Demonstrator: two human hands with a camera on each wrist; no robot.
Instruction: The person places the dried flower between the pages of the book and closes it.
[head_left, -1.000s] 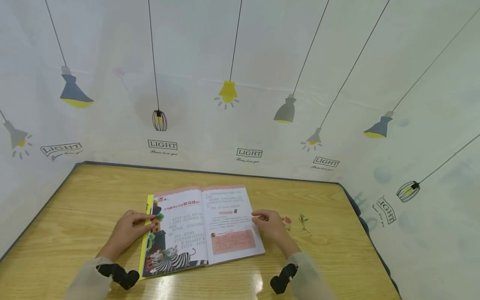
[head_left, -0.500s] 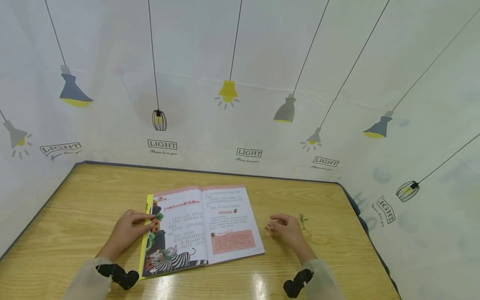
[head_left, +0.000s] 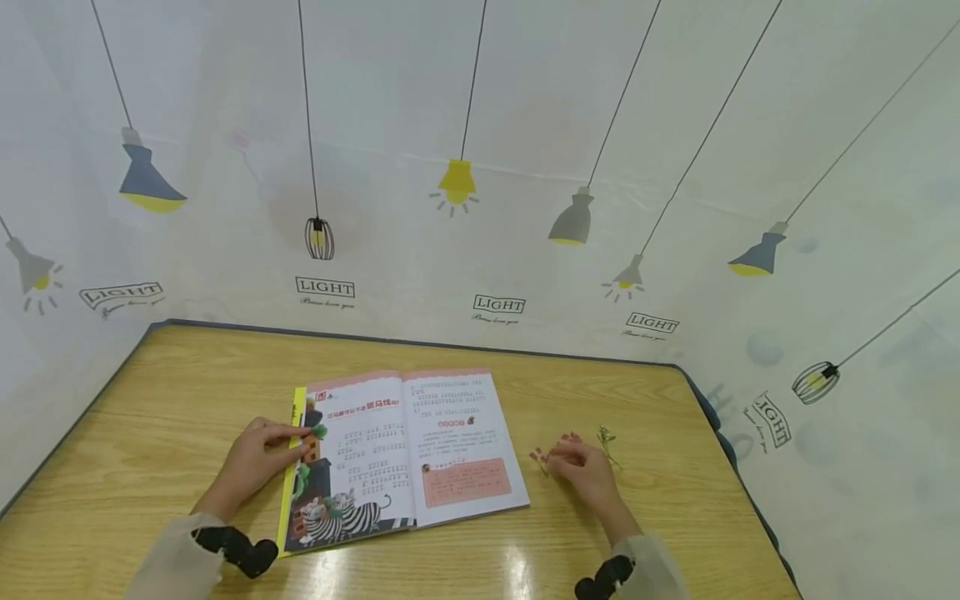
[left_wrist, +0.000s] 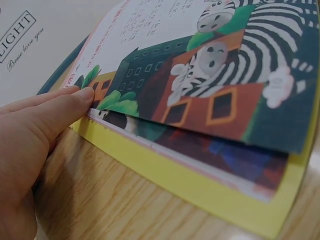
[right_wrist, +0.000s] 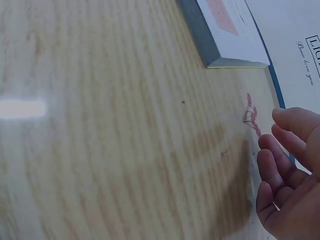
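An open picture book (head_left: 450, 442) with zebras on its left page lies on the wooden table. My left hand (head_left: 258, 458) rests at its left edge, fingertips on the page margin. In the left wrist view, the fingertips (left_wrist: 86, 94) touch the page's edge, and its lower corner stands a little off the yellow-edged pages beneath. My right hand (head_left: 588, 471) is right of the book, over small pink flowers (head_left: 570, 437). The right wrist view shows loosely bent fingers (right_wrist: 267, 142) beside a pink flower sprig (right_wrist: 254, 117); I see no grip on it.
A green sprig (head_left: 607, 437) lies just beyond the right hand. Wood tabletop (head_left: 187, 383) surrounds the book, bounded at the back by a dark edge. White cloth (head_left: 390, 108) printed with lamps hangs behind and at both sides.
My right hand has left the book's right page edge and moved right to the pink flowers, its fingers now lower among them. The left hand and book have stayed put.
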